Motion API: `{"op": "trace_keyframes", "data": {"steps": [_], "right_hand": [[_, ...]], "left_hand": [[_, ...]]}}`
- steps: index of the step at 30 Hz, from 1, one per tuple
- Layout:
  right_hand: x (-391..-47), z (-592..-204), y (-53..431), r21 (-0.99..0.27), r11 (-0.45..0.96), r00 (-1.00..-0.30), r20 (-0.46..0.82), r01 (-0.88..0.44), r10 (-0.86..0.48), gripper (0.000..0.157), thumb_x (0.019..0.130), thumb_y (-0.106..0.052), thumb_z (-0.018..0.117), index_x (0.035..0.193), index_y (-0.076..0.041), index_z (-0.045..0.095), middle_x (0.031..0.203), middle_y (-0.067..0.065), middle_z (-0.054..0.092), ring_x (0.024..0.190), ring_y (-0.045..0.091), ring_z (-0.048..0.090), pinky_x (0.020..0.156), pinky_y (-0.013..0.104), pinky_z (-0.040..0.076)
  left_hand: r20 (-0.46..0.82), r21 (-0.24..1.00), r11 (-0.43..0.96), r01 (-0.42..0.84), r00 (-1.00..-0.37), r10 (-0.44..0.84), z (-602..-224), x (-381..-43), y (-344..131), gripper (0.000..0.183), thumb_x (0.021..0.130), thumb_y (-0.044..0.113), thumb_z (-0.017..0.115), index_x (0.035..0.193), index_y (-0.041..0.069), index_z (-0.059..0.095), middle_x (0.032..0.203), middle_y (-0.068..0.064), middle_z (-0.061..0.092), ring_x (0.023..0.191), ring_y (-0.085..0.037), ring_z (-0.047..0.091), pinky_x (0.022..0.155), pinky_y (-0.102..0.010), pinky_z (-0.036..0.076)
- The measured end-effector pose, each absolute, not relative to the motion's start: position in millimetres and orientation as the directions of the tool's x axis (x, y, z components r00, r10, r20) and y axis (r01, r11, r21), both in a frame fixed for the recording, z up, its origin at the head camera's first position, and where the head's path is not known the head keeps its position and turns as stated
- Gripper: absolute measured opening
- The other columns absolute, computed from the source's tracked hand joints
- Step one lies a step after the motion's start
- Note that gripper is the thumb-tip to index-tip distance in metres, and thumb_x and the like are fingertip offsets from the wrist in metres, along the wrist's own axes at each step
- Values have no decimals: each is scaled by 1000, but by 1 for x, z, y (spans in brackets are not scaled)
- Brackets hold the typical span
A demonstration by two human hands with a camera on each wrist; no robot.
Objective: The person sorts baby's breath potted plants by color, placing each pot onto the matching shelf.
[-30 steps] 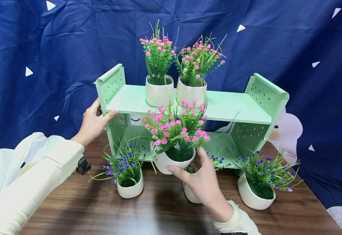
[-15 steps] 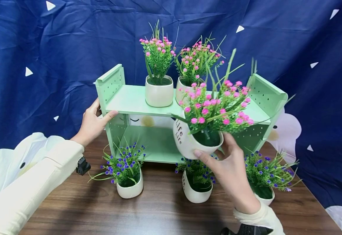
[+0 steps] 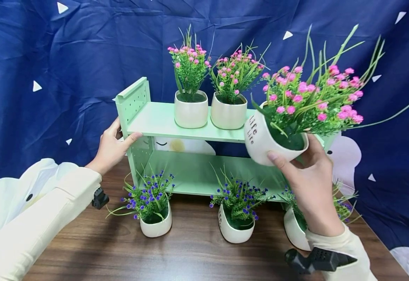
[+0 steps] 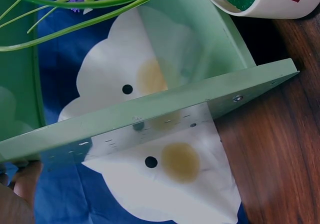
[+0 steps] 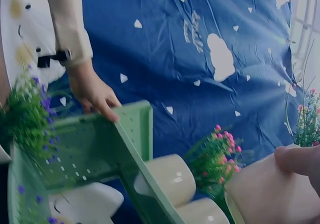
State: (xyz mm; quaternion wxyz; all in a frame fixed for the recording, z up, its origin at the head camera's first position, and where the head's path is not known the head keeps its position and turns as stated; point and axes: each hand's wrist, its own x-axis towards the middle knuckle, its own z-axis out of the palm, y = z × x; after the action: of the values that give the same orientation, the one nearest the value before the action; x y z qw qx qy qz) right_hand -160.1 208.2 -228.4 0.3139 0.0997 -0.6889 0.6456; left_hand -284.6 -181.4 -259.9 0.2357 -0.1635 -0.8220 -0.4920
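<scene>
Pink-flowered pot (image 3: 260, 142) is gripped by the right hand (image 3: 315, 179), thumb on near wall, tilted, in front of the right part of the green shelf (image 3: 190, 171); left end panel (image 3: 133, 104) is clasped between thumb and fingers of the left hand (image 3: 111, 148). If grip is lost on the smooth-looking wall, it could be dropped on the blue-flowered pot (image 3: 295, 231) below. Standing pots (image 3: 191, 112) (image 3: 228, 114) could be knocked if it is swung left. Upper board's front edge (image 3: 190, 136) could be clipped if lift is too low. Bare board is seen left of the standing pots; room rightward is mostly masked.
</scene>
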Motion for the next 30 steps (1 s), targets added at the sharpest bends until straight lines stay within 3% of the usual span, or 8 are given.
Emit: {"op": "trace_keyframes", "data": {"steps": [7,11,14,18,26,30], "right_hand": [[-183,-216,224,-806,78,-742,573,-586,348,63,73,3,80,129,-10,56,122,8,57,105,19,57,76,17,50],[-199,-210,232,-828,135,-744,551,-545,377,64,72,-3,83,128,-12,56,121,4,55,105,17,53,71,15,51],[-211,-207,238,-858,200,-768,512,-472,384,75,73,-11,84,138,-14,47,127,3,51,109,15,50,68,13,50],[-228,-204,242,-879,301,-807,464,-370,364,91,78,-25,81,151,-15,27,141,5,42,118,16,46,74,12,48],[-261,-202,248,-864,395,-835,448,-313,319,84,81,-32,77,149,-16,32,141,6,44,119,19,51,79,15,48],[-271,-201,252,-848,458,-858,426,-267,287,89,83,-38,74,153,-13,24,148,8,39,124,23,50,88,21,48]], "left_hand": [[550,725,478,496,-835,33,-273,-304,-190,63,91,23,68,147,13,39,134,-17,54,120,-33,55,78,-13,47],[552,725,472,501,-833,36,-267,-294,-186,63,91,21,67,146,11,39,134,-18,54,120,-34,55,79,-14,47],[550,728,463,506,-834,45,-261,-285,-182,63,92,20,67,146,9,38,135,-19,53,121,-35,54,80,-15,48],[548,731,459,505,-835,46,-258,-280,-181,63,91,20,67,146,9,38,134,-19,54,120,-35,54,79,-14,48],[548,733,452,507,-835,47,-261,-285,-182,63,91,20,67,146,9,38,134,-19,54,120,-35,54,80,-17,50],[550,735,448,510,-834,46,-262,-286,-183,64,91,20,67,147,10,37,134,-19,53,120,-35,54,80,-16,49]]}}
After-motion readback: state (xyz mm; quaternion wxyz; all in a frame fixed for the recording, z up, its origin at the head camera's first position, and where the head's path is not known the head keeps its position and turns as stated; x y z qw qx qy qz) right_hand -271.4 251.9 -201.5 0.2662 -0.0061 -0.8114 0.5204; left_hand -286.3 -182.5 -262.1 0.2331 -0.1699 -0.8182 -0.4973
